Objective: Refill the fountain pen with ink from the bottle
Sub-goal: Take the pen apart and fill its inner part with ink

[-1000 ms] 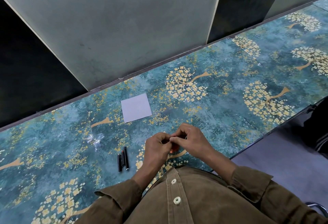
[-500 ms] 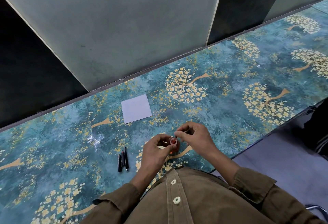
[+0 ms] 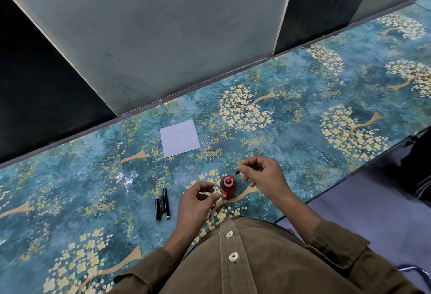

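A person in a brown shirt with pale buttons sits at a table that has a blue-green top with yellow flower trees on it.

The left hand is near the body, just left of a small ink bottle. Its fingers are loosely curled and hold nothing. Whether a fingertip touches the bottle, I cannot tell.

The ink bottle stands upright on the table between the two hands. It is round and dark red-brown, with a pale pink ring at its open mouth. Red-orange ink shows inside the mouth.

The right hand is just right of the bottle. Its thumb and fingers pinch a thin dark pen part. The part is tilted, and its orange tip goes down into the mouth of the bottle.

To the left of the left hand lie three black pen pieces, side by side on the table.

Farther back lies a pale square paper, flat and well apart from the bottle.

Behind the table stands a grey wall panel with dark panels beside it.
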